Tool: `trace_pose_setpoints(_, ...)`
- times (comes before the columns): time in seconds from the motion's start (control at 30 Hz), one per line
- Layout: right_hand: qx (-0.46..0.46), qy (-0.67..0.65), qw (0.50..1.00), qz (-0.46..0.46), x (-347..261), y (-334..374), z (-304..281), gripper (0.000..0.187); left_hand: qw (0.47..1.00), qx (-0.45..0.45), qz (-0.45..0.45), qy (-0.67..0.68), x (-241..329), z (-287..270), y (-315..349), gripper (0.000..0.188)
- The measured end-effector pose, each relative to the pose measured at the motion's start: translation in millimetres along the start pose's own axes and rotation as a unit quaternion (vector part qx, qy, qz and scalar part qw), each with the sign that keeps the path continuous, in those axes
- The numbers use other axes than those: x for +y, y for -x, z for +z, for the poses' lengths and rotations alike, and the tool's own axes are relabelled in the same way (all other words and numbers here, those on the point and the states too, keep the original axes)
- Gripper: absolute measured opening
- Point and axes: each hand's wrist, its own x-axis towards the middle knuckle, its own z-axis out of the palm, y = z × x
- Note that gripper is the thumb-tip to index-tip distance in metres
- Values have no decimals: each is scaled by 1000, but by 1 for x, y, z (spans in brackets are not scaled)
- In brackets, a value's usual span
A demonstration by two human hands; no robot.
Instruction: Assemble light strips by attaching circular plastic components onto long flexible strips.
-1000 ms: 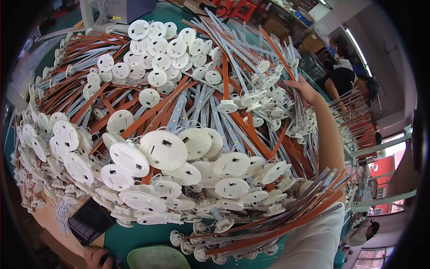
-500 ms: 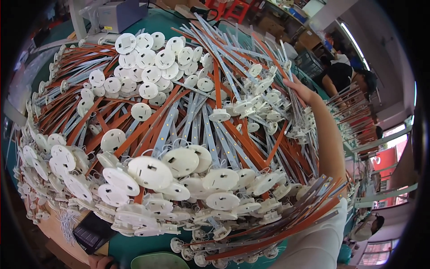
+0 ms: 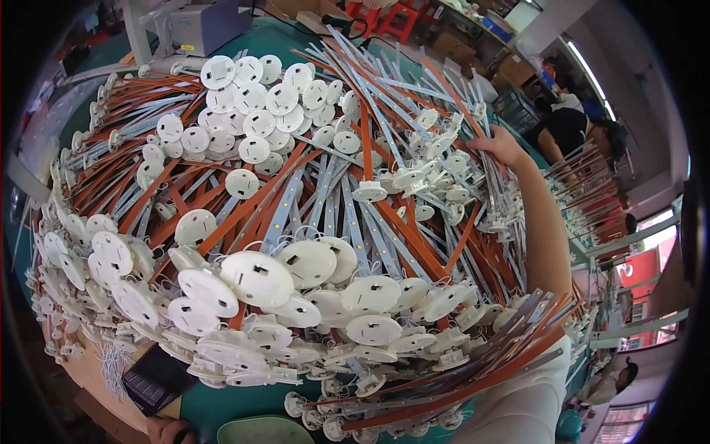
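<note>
Head view, from the left: a loose tuft of thin white wires [image 3: 115, 366] lies on a tan board [image 3: 87, 355], just beside a black flat rectangular item [image 3: 157, 381] with pale printing. Near that item, the left hand [image 3: 164, 431] shows only in part at the lower edge, so I cannot tell whether it is closed on anything. At the far side stands a blue-grey box-shaped unit [image 3: 211, 31]. A wide heap covers much of the teal table [image 3: 211, 405]: round white plastic discs [image 3: 257, 280] with small dark slots, stacked thickly along the near side and in another cluster farther back. Between these 2 groups, flat orange-brown strips [image 3: 414, 240] and silver-grey strips [image 3: 283, 211] dotted with yellow squares fan out and cross. A pale green rounded piece [image 3: 265, 431] sits at the lower edge. Red plastic stools [image 3: 397, 24] stand behind. At lower right, a bundle of mixed strips [image 3: 484, 385] crosses the right sleeve [image 3: 529, 403]. The right hand [image 3: 503, 146], well apart from the left, reaches to the heap's right side, its fingers against upright strips; whether they grip is unclear. Beyond it, a co-worker in black [image 3: 568, 137] bends over more strips.
</note>
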Motion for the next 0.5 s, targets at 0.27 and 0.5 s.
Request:
trace_pose_setpoints(0.27,244,261,930,-89,-12,9,9,57,1000,-10,4,-11,-3,-6,-3,43)
trace_pose_setpoints(0.5,324,244,905,-129,-22,48,-6,42,1000,7,-12,-24,-4,4,14,41)
